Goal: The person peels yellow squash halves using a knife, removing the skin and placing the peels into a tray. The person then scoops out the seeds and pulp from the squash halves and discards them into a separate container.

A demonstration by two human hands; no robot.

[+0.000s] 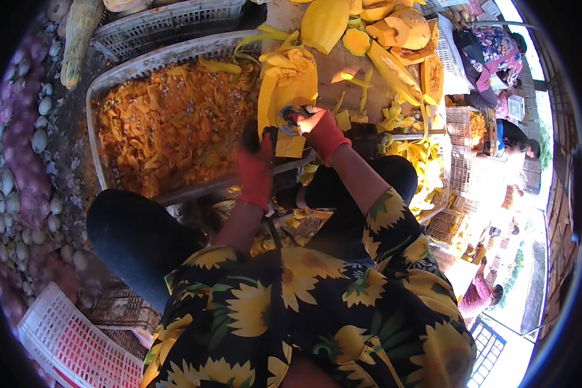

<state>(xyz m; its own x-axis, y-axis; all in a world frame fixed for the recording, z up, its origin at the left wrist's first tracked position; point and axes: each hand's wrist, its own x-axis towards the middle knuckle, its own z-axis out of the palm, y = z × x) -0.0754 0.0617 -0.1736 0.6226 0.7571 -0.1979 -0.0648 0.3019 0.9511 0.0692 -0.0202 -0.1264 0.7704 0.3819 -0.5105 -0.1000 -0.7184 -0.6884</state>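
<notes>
My right hand (322, 131), in a red glove with dark fingertips, is closed on a round metal scraping tool (289, 120). The tool lies over the lower end of a long, peeled piece of yellow squash (291, 80), whose upper part carries loose orange flesh. My left hand (255, 162), gloved alike and blurred, is at the lower left edge of that piece; whether its fingers grip it cannot be made out. Left of the squash, a big plastic crate (93, 121) is filled with orange pulp and seeds (174, 116). The squash rests on a wooden board (330, 72).
Peeled squash (326, 24) and halved pieces (395, 72) lie at the board's far side. A crate of yellow peels (422, 179) stands right of my knee. Stacked crates (460, 169) and several people are farther right. A white crate (77, 334) is at lower left.
</notes>
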